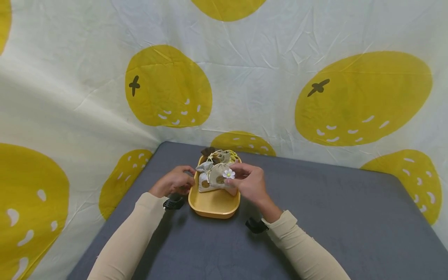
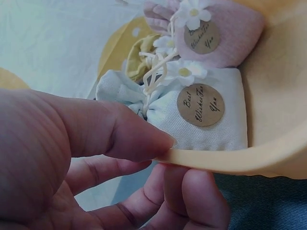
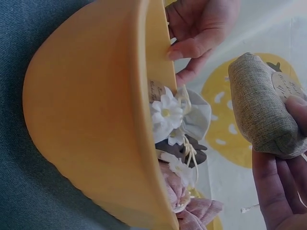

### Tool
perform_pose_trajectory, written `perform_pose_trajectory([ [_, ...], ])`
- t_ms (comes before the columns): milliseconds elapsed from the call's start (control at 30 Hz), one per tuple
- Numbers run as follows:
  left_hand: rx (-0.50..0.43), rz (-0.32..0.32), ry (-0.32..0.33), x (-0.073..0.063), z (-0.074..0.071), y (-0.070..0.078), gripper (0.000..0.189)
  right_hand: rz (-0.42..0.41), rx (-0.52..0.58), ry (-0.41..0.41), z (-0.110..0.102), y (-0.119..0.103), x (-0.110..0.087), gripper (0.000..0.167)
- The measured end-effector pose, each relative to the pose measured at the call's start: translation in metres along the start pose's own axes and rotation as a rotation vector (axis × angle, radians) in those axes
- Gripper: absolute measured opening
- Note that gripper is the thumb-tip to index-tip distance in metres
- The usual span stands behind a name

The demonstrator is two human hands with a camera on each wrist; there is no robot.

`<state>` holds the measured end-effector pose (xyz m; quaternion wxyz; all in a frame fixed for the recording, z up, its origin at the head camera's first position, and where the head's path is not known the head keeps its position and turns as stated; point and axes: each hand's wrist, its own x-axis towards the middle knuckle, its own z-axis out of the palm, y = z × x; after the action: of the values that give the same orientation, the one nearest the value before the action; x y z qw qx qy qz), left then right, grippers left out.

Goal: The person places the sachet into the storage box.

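My left hand point(image 1: 175, 181) pinches the rim of a yellow-orange plastic bin point(image 1: 214, 203) between thumb and fingers; its rim point(image 2: 230, 162) shows up close in the left wrist view. In my right hand point(image 1: 252, 184) is a beige drawstring sachet point(image 3: 259, 103), gripped between thumb and fingers above the bin. It bears a round brown label point(image 3: 286, 87) and a white flower point(image 1: 229, 174). Inside the bin, by my left thumb, stands a white sachet point(image 2: 165, 125) with a "Best Wishes For You" label. A pink sachet point(image 2: 242, 29) stands beyond it.
Also in the bin are a dark brown sachet point(image 3: 195, 152) and a yellow one point(image 2: 139, 61), both partly hidden. The bin stands on a dark grey table point(image 1: 325, 217). Behind it hangs a white cloth point(image 1: 252, 89) printed with yellow fruit.
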<state>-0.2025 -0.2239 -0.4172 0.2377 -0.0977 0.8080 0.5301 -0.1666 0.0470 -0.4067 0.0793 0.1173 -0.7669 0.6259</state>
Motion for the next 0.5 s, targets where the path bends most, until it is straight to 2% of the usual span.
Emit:
perform_pose_trajectory([
  [500,0.006,0.005,-0.005,-0.0001,-0.0008,-0.0004,0.042,-0.014,-0.007,0.000,0.0058,0.0057,-0.0041,0.035],
])
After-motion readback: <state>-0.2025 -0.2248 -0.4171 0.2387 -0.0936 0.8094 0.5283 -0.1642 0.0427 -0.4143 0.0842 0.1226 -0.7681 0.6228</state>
